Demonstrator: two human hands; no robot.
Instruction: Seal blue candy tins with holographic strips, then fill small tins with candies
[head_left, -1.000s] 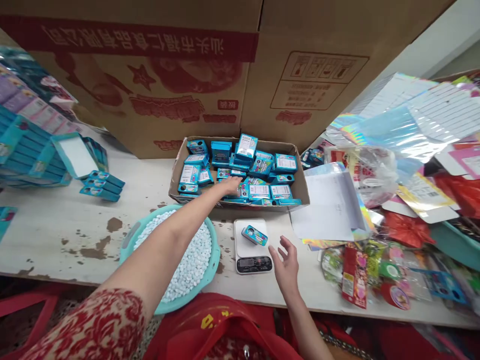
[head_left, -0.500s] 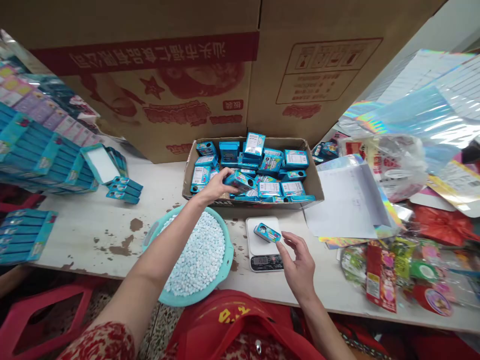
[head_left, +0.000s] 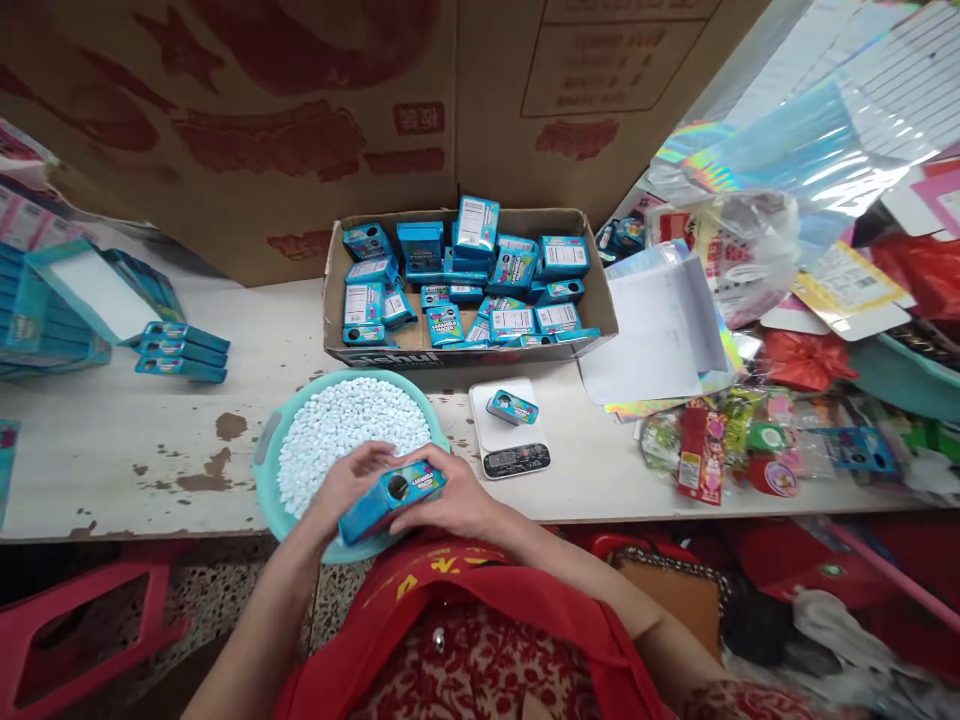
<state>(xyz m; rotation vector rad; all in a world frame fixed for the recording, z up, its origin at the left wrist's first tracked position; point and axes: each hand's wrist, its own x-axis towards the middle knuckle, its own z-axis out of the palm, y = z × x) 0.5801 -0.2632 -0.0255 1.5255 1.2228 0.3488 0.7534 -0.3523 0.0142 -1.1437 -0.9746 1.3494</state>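
Note:
A blue candy box (head_left: 390, 498) with a round dark hole is held between both hands over the front of a teal basin (head_left: 268, 490). My left hand (head_left: 349, 485) touches its left and far side, and my right hand (head_left: 457, 495) grips its right end. White pellets (head_left: 352, 420) fill the basin. Another small blue box (head_left: 513, 406) lies tilted on a white scale (head_left: 487, 395) to the right. Behind these, an open carton (head_left: 334, 330) holds several blue boxes (head_left: 474, 225).
A tall cardboard box (head_left: 300, 210) stands behind the carton. Stacked blue boxes (head_left: 184, 350) are on the left. White paper (head_left: 652, 335), plastic bags (head_left: 750, 250) and candy packets (head_left: 701, 450) lie to the right. A pink stool (head_left: 150, 610) stands below the table.
My left hand has brought a blue box from the carton to above the basin. My right hand has moved left from the scale to grip this box. The view has shifted.

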